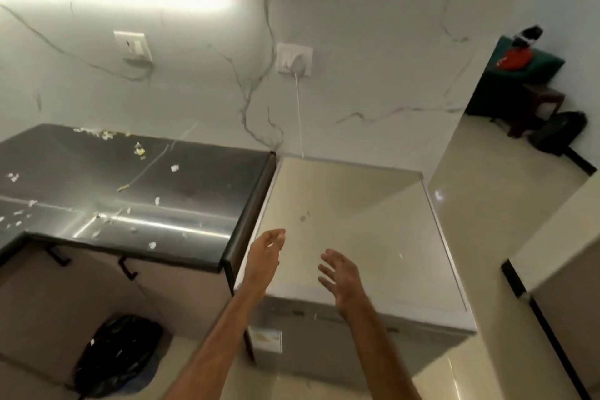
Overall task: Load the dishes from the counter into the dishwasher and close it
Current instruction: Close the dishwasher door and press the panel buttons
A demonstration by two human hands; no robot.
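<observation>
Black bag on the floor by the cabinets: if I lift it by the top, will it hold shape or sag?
Likely floppy: the black bag is crumpled, glossy plastic slumped on the floor, so it should sag and shift. It bulges, so it probably holds something; weight can't be judged. The glossy film may slip when gripped.

Both hands are out over the pale, glossy-topped white dishwasher (367, 224), and its door is closed. The left hand (264, 256) hangs with relaxed fingers near the top's left edge, the right hand (341, 279) just beside it, fingers spread. Off to the left, the dark polished stone worktop (194, 178) is speckled with white scraps (97, 133). A black plastic bin bag (120, 357) sits on the floor below it.
</observation>
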